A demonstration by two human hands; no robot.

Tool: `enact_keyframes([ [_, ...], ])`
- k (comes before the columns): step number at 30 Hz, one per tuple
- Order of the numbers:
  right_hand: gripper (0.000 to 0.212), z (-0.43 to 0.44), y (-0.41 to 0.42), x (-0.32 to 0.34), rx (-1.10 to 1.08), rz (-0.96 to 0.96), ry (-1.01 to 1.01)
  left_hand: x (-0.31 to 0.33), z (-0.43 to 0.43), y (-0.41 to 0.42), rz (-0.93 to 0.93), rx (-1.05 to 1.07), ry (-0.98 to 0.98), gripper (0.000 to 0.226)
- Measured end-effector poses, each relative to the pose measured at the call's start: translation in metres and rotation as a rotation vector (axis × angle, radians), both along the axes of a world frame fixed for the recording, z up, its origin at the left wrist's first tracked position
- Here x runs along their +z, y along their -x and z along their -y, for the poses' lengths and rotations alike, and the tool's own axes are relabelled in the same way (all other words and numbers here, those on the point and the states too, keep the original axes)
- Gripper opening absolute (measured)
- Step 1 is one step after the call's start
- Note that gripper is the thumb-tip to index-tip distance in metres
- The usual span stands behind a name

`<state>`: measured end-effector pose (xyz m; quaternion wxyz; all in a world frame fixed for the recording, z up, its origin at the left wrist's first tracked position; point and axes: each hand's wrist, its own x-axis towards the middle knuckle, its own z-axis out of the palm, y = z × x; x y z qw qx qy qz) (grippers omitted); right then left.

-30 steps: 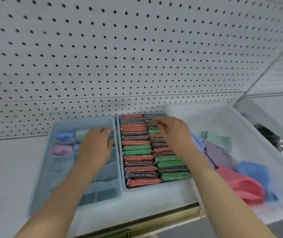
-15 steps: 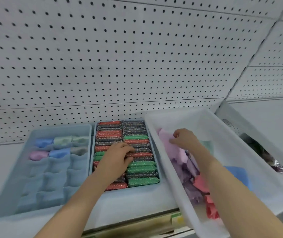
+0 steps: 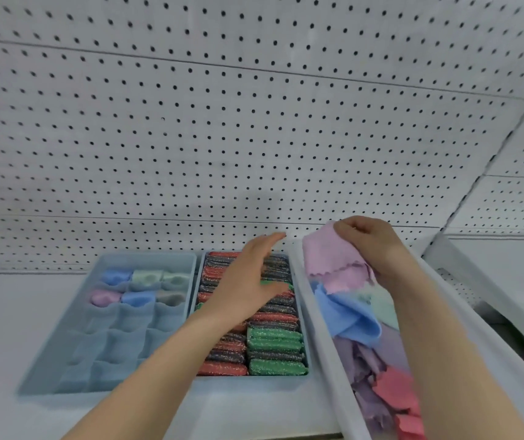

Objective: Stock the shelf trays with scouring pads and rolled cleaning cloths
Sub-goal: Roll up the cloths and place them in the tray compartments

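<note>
Holding entry, shelf stock, as seen from beside the person.

Item 1: pale pink square cleaning cloth [image 3: 333, 262], scallop-edged and unrolled. The right hand [image 3: 372, 246] pinches its upper corner between thumb and fingertips, and it hangs above the far end of the long white plastic bin [image 3: 321, 344] at 3 o'clock. Raised this way it drapes flat, probably to make rolling easier.

Item 2: left hand [image 3: 248, 281], fingers straight and spread, holding nothing. It hovers over the pale blue pad tray [image 3: 251, 377] at 12 o'clock and reaches toward the cloth, likely to take a second corner.

Item 3: glittery scouring pads [image 3: 275, 339] in red, green and dark grey, set on edge in two columns. No gap is visible, so this tray looks fully stocked.

Item 4: pale blue divided tray [image 3: 95, 354] at 9 o'clock. Six rolled cloths [image 3: 140, 276] fill its two back rows, and the front compartments show none.

Item 5: loose blue, purple and red cloths [image 3: 346, 315] heaped in the bin.

Clearances: the bin's tall wall stands just beside the pad tray. A finished roll must rise over that rim and cross the pads to reach open cells. The white pegboard [image 3: 254, 122] closes off the back, and the front stays open.
</note>
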<state>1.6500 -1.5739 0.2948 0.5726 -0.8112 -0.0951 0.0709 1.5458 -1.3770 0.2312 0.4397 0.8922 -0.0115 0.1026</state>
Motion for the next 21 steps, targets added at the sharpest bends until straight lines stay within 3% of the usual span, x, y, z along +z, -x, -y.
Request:
enact_keyframes([
  [2,0.015,-0.015,0.014,0.011,0.117,-0.097,-0.129,0.011,0.003,-0.001,0.157,-0.012,-0.063,0.076],
  [5,0.013,-0.033,0.027,0.018,0.248,-0.155,-0.112,0.027,0.001,0.002,0.408,0.084,0.025,0.046],
  [9,0.028,-0.052,0.028,0.017,0.249,-0.108,-0.030,0.052,-0.011,0.012,0.297,0.193,0.326,0.010],
  [13,0.060,-0.066,0.033,0.023,0.372,-0.129,-0.143,0.069,-0.038,0.020,0.316,0.281,0.384,0.005],
  [17,0.035,-0.084,0.046,0.024,0.543,0.094,0.029,0.082,-0.062,0.027,0.311,0.333,0.360,0.009],
  [21,0.014,-0.102,0.048,0.027,0.425,0.098,-0.180,0.088,-0.085,0.036,0.314,0.351,0.334,0.011],
])
